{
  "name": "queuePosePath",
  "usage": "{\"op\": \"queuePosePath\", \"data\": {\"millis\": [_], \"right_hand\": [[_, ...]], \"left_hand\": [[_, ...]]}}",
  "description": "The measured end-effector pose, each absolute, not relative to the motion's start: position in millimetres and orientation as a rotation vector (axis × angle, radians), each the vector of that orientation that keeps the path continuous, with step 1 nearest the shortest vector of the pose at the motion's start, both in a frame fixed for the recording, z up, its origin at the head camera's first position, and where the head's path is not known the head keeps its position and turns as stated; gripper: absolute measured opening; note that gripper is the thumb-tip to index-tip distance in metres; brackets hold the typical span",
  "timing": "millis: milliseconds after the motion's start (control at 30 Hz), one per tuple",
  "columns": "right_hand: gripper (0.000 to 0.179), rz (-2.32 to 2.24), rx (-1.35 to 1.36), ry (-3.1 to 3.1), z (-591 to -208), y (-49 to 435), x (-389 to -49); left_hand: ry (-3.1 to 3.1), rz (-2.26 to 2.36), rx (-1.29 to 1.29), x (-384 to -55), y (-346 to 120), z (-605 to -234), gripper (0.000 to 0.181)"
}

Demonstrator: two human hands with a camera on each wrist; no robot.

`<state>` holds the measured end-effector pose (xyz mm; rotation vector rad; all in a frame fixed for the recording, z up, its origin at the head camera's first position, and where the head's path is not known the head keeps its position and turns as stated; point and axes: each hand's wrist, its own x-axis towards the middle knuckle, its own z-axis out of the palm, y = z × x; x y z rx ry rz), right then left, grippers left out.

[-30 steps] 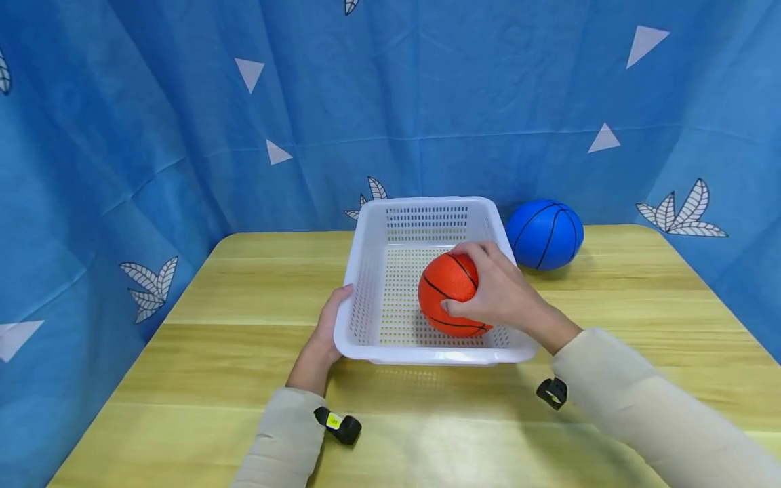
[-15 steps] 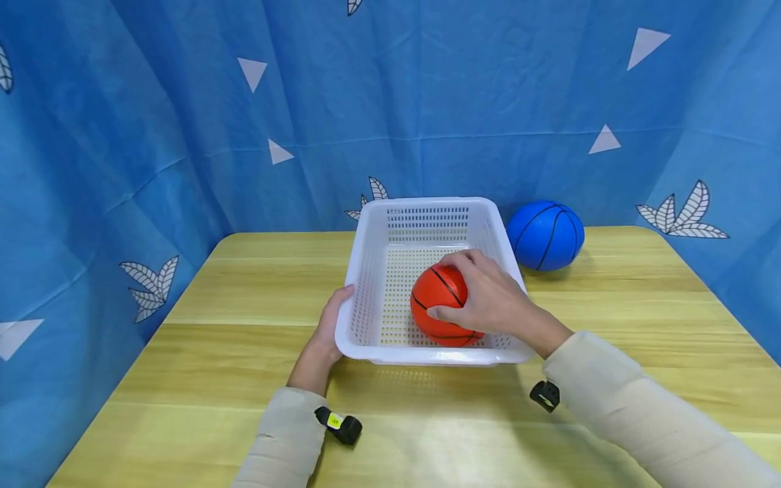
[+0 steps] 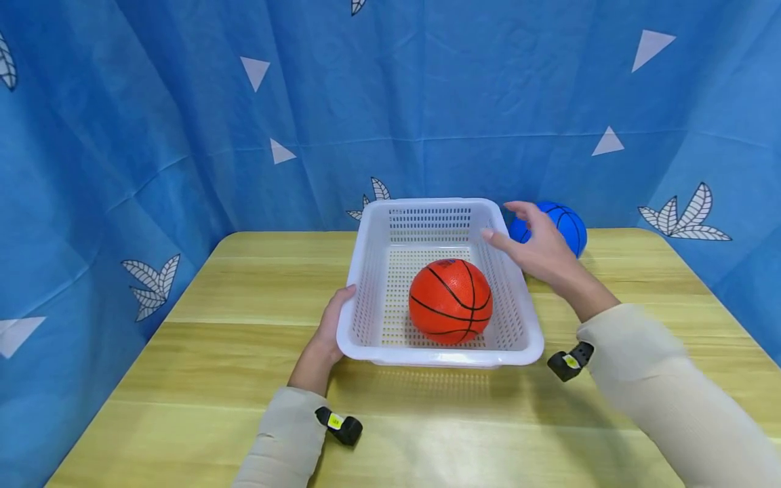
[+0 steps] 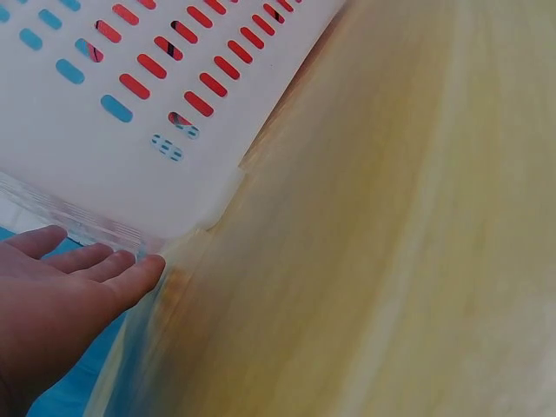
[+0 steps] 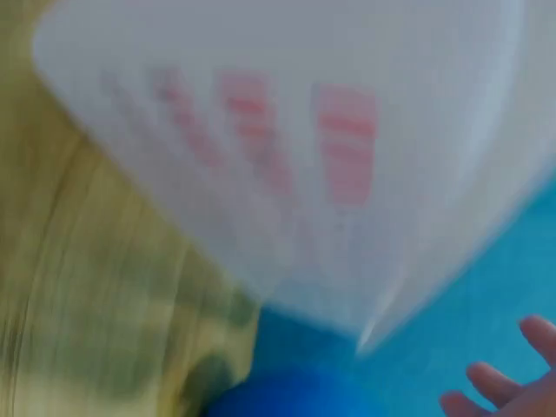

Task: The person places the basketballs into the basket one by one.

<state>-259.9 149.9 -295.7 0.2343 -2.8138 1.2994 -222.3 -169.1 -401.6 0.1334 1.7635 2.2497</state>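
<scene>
An orange-red mini basketball (image 3: 450, 301) lies in the front part of a white perforated plastic basket (image 3: 439, 357). My left hand (image 3: 329, 324) holds the basket's left rim near the front corner; in the left wrist view its fingertips (image 4: 149, 268) are right at the rim. My right hand (image 3: 539, 247) is over the basket's right side, thumb and fingers spread, with nothing in it. It overlaps a blue mini basketball (image 3: 566, 226) behind the basket's right side. The right wrist view shows the blurred basket wall, part of the blue ball (image 5: 300, 398) and a few fingertips (image 5: 491, 382).
Everything stands on a light wooden table (image 3: 244, 285). A blue curtain (image 3: 427, 88) with white triangles and leaf prints hangs right behind its far edge. Black bands with small devices (image 3: 343, 425) are on both sleeved wrists.
My right hand has moved the red ball a little left and toward me in the basket, let go of it, and gone up and right toward the blue ball. The left hand has stayed put.
</scene>
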Motion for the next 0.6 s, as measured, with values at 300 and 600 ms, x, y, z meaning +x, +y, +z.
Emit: {"op": "queuePosePath", "data": {"millis": [300, 600], "right_hand": [[0.111, 1.389, -0.362, -2.65, -326, 198, -303], [0.116, 1.516, -0.593, -2.62, -350, 216, -319]], "left_hand": [[1.749, 2.268, 0.124, -220, -173, -399, 0.06], [1.757, 2.265, 0.153, -221, -170, -401, 0.061]]}}
